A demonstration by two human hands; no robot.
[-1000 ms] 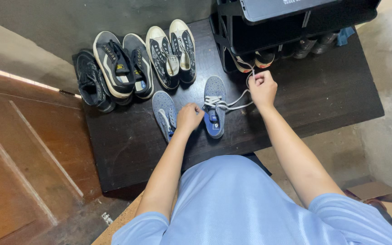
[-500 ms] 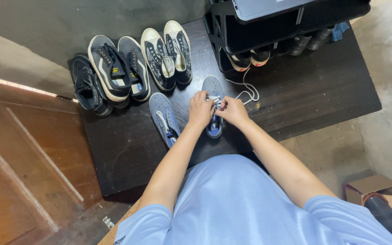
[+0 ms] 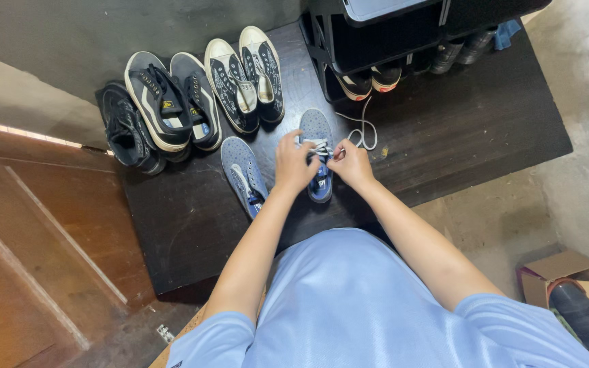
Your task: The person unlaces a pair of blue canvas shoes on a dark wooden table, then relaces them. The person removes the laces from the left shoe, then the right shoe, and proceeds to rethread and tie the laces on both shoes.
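Note:
A blue-grey dotted sneaker [image 3: 316, 126] stands on a dark wooden platform [image 3: 472, 129]. My left hand [image 3: 293, 163] rests on its left side, fingers pinched at the white lace. From the right, my right hand [image 3: 351, 163] pinches the same lace [image 3: 363, 129], whose loose end loops away over the platform. The matching sneaker [image 3: 243, 172] lies just left of my left hand, untouched.
Behind the sneakers stand a black-and-white pair [image 3: 245, 68], a dark pair with pale soles [image 3: 172, 99] and a black shoe [image 3: 125, 129]. A black shoe rack [image 3: 376, 41] holds more shoes at the back. A cardboard box [image 3: 574, 293] sits lower right, a wooden door [image 3: 28, 252] left.
My right hand came down from a raised pull on the lace to the sneaker beside my left hand. The lace went slack and now loops on the platform.

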